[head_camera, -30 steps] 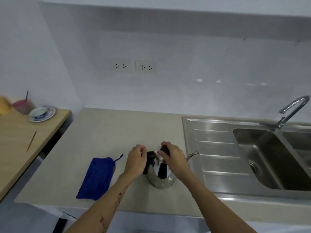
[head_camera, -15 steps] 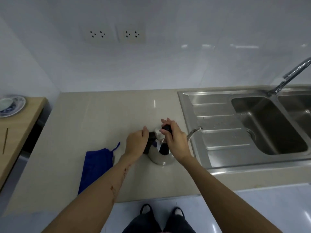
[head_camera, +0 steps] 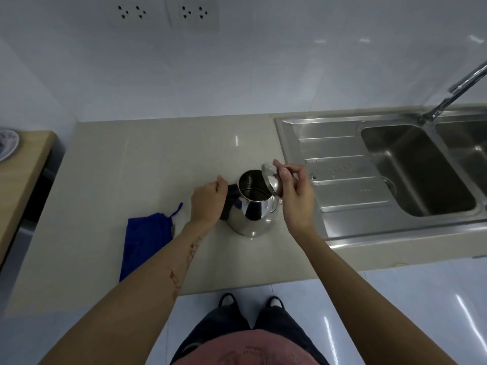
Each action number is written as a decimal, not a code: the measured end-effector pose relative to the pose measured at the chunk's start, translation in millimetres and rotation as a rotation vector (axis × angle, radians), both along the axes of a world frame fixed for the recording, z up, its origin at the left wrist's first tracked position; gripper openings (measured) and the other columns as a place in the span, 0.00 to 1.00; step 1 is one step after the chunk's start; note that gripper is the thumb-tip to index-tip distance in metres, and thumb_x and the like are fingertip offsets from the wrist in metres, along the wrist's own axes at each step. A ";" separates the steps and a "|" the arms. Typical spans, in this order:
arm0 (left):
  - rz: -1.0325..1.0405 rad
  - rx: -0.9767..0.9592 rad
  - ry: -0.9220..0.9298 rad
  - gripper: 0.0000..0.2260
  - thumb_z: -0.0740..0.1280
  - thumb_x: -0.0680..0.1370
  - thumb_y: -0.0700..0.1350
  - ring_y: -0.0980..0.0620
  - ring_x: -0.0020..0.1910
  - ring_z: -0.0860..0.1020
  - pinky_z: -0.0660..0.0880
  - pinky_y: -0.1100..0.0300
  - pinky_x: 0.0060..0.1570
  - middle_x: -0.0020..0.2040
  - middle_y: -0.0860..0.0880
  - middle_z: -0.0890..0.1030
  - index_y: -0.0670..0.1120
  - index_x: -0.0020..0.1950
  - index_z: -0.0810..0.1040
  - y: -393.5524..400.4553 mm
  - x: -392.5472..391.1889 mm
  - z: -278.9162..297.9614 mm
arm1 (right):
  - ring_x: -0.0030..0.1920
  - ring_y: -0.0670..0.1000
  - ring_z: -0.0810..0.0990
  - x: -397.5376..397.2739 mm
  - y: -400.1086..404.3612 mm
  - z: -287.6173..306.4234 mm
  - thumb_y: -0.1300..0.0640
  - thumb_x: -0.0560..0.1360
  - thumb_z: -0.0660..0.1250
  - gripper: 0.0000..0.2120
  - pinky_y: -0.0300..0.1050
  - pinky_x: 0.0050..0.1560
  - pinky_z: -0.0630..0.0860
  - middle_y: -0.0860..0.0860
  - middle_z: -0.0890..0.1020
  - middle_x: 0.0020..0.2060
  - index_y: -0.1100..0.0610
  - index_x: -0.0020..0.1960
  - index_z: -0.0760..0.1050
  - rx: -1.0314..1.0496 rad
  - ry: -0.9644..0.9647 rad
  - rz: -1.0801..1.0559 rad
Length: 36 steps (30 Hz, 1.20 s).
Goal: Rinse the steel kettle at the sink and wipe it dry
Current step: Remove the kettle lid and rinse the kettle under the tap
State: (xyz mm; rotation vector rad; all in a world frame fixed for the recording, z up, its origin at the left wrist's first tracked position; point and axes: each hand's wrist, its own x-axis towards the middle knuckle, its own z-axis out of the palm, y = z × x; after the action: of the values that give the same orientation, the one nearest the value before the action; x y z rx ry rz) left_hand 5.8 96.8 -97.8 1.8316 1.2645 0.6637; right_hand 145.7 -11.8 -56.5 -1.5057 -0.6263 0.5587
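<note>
Here the steel kettle stands open on the counter, its lid just lifted clear.

From the left: a blue cloth lies flat on the counter, apart from the kettle. The left hand is curled around the black handle on the kettle's left side, holding the body upright. The right hand pinches the lid by its knob, tilted on edge over the right rim, so the dark mouth is open. The sink lies to the right, drainboard just beside the kettle, basin and faucet farther on. I judge the carry goes rightward, led by the handle hand, with the lid hand nearer the basin and in the path.
</note>
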 end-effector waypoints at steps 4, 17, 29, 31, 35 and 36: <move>0.046 -0.021 0.010 0.26 0.54 0.84 0.48 0.53 0.24 0.67 0.63 0.66 0.21 0.24 0.49 0.68 0.43 0.26 0.68 0.1 -2.2 -2.8 | 0.53 0.47 0.83 8.8 -51.1 -21.7 0.55 0.80 0.63 0.04 0.41 0.48 0.80 0.47 0.83 0.56 0.53 0.54 0.73 -0.063 -0.175 -0.109; 0.065 -0.179 -0.049 0.28 0.57 0.83 0.54 0.55 0.22 0.73 0.71 0.64 0.25 0.24 0.44 0.76 0.36 0.31 0.77 -8.8 -5.8 -3.1 | 0.54 0.60 0.79 15.6 -84.2 -132.9 0.57 0.74 0.72 0.20 0.49 0.53 0.75 0.58 0.79 0.56 0.57 0.61 0.68 -0.663 -0.263 0.247; 0.152 -0.188 0.035 0.27 0.60 0.79 0.60 0.50 0.24 0.75 0.71 0.60 0.28 0.26 0.47 0.78 0.42 0.30 0.77 -21.8 64.5 47.4 | 0.67 0.51 0.74 118.8 -93.6 -74.8 0.42 0.78 0.64 0.23 0.47 0.64 0.72 0.51 0.75 0.67 0.52 0.68 0.65 -0.441 -0.345 -0.018; 0.159 -0.148 0.037 0.28 0.60 0.79 0.61 0.50 0.22 0.74 0.69 0.61 0.26 0.24 0.47 0.78 0.43 0.28 0.77 -26.3 94.4 59.8 | 0.67 0.49 0.74 150.0 -97.6 -68.5 0.42 0.78 0.63 0.22 0.48 0.63 0.73 0.50 0.76 0.66 0.50 0.67 0.66 -0.414 -0.329 -0.074; 0.103 -0.098 0.009 0.29 0.59 0.79 0.62 0.51 0.22 0.74 0.66 0.62 0.25 0.24 0.47 0.78 0.42 0.28 0.76 -42.3 179.9 78.4 | 0.64 0.47 0.76 230.8 -105.8 -51.6 0.42 0.79 0.62 0.19 0.41 0.58 0.72 0.48 0.77 0.64 0.51 0.65 0.68 -0.358 -0.349 -0.155; 0.095 -0.092 -0.004 0.29 0.59 0.79 0.62 0.50 0.22 0.74 0.66 0.62 0.25 0.25 0.47 0.78 0.42 0.28 0.76 -47.5 206.0 80.5 | 0.63 0.48 0.76 255.7 -108.4 -46.7 0.42 0.79 0.62 0.19 0.42 0.58 0.74 0.48 0.78 0.62 0.51 0.64 0.69 -0.342 -0.357 -0.173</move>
State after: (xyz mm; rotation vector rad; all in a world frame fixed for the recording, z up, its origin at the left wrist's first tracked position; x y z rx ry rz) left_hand 211.7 49.3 -17.3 1.7034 1.3638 0.6485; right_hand 401.3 -120.2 -103.2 -1.9861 -0.6883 0.2709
